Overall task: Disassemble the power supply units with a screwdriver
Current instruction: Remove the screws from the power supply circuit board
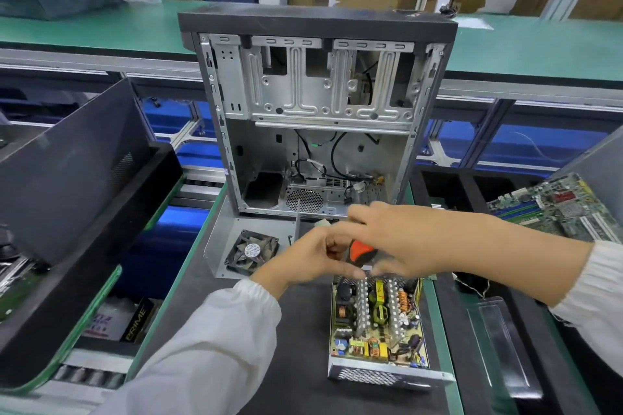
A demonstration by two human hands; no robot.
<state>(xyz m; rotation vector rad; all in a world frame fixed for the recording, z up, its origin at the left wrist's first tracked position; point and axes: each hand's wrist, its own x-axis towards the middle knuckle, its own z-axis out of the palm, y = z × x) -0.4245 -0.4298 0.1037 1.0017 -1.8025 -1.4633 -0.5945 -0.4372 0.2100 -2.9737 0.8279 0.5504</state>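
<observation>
Power supply unit [377, 323]: lies cover-off on the dark tabletop [296, 330], just in front of the person, its crowded circuit board, heatsinks and coils exposed inside a thin sheet-metal tray.
Handling: judged rigid and fairly heavy for its size, with sharp stamped edges; the board parts look fragile (coils and capacitors stand proud), so the metal side walls seem the safer hold.
Screwdriver [360, 251]: orange-handled, between both hands above the unit's far end; its tip is hidden.
Right hand [397, 239]: fingers curled over the screwdriver handle.
Left hand [317, 254]: fingers bent inward beside the handle; whether they pinch it or a small part cannot be told.
Removed cover [236, 246]: a grey panel carrying a black fan [252, 252], just left of the hands.
Computer case [313, 111]: stands open and gutted behind.
Room: green conveyor benches, a motherboard [553, 205] at right, stacked cartons beyond.
</observation>
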